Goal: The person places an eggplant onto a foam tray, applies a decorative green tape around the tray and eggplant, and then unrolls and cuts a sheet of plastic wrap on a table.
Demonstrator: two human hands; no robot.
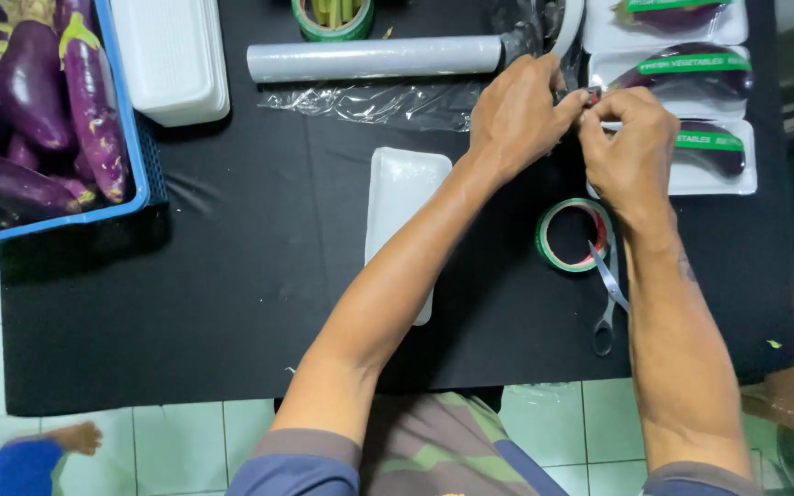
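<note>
My left hand (518, 115) and my right hand (631, 142) meet at the far right of the black table (232, 294), fingertips pinched together on a small dark item with a red bit (592, 95); what it is I cannot tell. Just below my right wrist lies a green tape roll (553, 253) with scissors (607, 303) beside it. An empty white foam tray (397, 197) lies under my left forearm. Wrapped eggplants on white trays (709, 147) sit right of my hands.
A blue crate of purple eggplants (39, 110) stands at the left. A stack of white foam trays (172, 55) is behind it. A cling-film roll (374, 57) with loose film (388, 101) lies at the back. Another person's foot (75, 438) shows on the tiled floor.
</note>
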